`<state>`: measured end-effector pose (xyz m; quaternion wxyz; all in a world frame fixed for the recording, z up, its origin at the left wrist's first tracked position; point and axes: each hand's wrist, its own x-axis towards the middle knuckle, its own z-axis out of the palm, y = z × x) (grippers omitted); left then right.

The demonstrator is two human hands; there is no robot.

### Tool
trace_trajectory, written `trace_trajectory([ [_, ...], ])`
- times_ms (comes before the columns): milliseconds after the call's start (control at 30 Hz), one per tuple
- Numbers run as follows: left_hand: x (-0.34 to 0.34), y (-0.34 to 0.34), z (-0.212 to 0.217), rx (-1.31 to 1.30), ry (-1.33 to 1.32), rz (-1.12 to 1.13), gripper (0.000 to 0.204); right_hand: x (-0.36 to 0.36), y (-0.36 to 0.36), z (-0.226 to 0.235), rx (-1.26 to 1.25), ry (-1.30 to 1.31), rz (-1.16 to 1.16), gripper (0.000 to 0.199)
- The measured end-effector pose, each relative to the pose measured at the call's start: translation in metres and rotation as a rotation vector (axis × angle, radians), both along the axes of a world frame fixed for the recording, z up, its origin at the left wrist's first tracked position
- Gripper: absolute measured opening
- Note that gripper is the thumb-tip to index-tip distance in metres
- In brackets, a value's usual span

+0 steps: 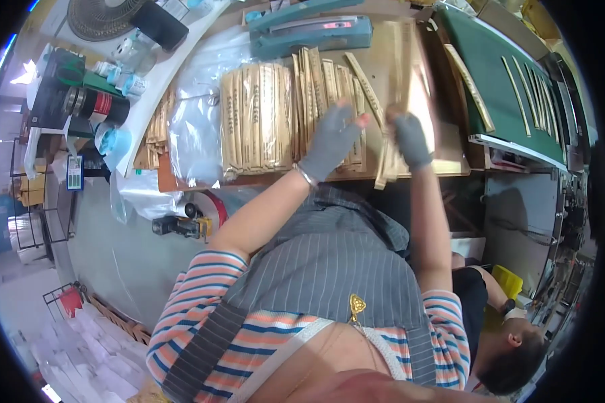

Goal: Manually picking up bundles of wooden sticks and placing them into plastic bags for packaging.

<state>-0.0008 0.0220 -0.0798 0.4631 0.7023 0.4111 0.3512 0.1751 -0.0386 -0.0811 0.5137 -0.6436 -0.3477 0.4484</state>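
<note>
While the left hand [331,136] reaches over the row of loose paper packets [309,74], its gloved fingers are spread apart and look ungripped (whether the fingertips touch the packets, I cannot tell). The right hand [410,140], in a matching grey fingerless glove, is curled around narrow kraft-paper packets [381,173] whose lower ends reach the front edge of the tabletop [378,64]; motion blur hides how many it grips. Between the hands, a single slanting packet [361,84] points from the back edge toward the right hand.

Left of the loose row, a bundle in clear film [255,121] lies near the front edge, its printed packets side by side. Clear plastic bags [195,138] cover the tabletop nearer its left edge. A teal bag sealer [353,39] stands along the back edge. Past the right edge, a green conveyor belt [474,47] carries more slim packets [535,97], set apart from one another (the nearest one lies along the belt's left edge).
</note>
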Motion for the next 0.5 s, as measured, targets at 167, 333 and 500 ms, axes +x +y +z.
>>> trace_trajectory([
  [167, 0.008, -0.009, 0.027, -0.978, -0.530, -0.360, 0.039, -0.071, -0.038, 0.016, 0.090, 0.540, 0.097, 0.021],
  [333, 0.008, -0.007, 0.014, -0.763, -0.459, -0.338, 0.037, -0.069, -0.048, 0.022, 0.023, 0.504, 0.085, 0.034],
  [500, 0.012, -0.010, 0.010, -0.681, -0.417, -0.213, 0.040, -0.069, -0.047, -0.001, 0.133, 0.610, -0.143, 0.041],
])
